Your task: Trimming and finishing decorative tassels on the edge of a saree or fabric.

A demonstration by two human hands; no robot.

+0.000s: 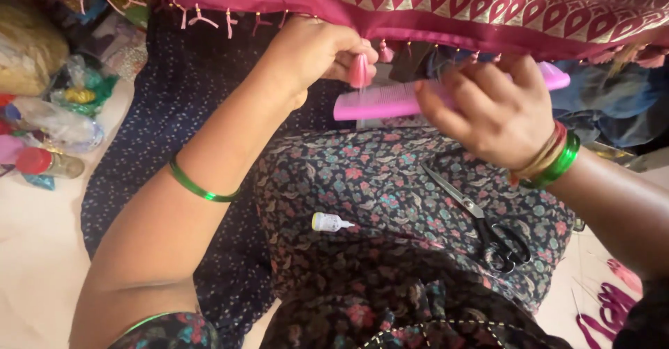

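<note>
A head-worn camera looks down at a person's two bare hands working at the fringed edge of a magenta sari (446,4) with a gold woven pattern, stretched across the top of the view. The left hand (313,52) is closed, its fingertips pinching a small pink tassel (359,70) that hangs from the sari's border; the tassel hangs straight down, its threads pointing towards the lap. The right hand (491,112) is curled shut around a bright pink comb (390,101), covering its middle. The comb's long axis runs nearly level from left to right, tilted slightly upward at its right end, which shows beyond the knuckles. Its left end lies just beneath the tassel, touching or nearly touching the threads; which of the two cannot be told.

A green bangle (202,188) circles the left forearm, and green and red bangles (554,159) sit at the right wrist.

Below the hands, on the floral-print fabric over the lap, a pair of black-handled scissors (481,220) lies diagonally, blades pointing up and left, handles down and right. A small white glue bottle (329,222) lies on its side to the left, nozzle pointing right. At the far left, on the pale floor, are a clear plastic bottle (59,126) and a red-capped bottle (45,162)
</note>
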